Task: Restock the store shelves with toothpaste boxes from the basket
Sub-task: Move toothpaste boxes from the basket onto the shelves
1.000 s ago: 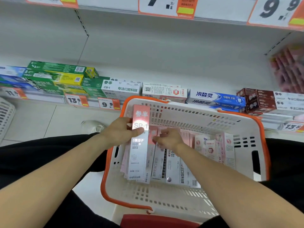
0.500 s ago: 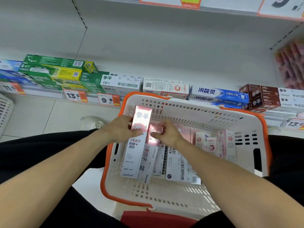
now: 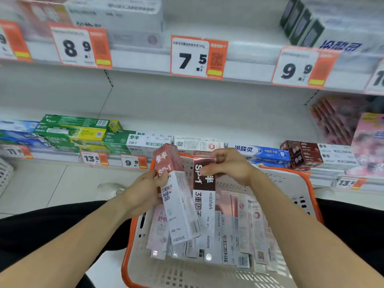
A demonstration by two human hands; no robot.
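Head view: left hand [image 3: 145, 190] and right hand [image 3: 230, 166] each grip a glossy pink-and-white carton above the slotted basket [image 3: 291, 204].

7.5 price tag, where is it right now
The 7.5 price tag hangs on the upper shelf edge, centre of the head view, between the 8.9 tag and 9.9 tag.

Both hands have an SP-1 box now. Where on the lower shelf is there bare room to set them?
Bare shelf runs behind the front row, from the green boxes across to the pink packs. The front edge is crowded: white boxes, blue boxes, brown boxes. The basket is full.
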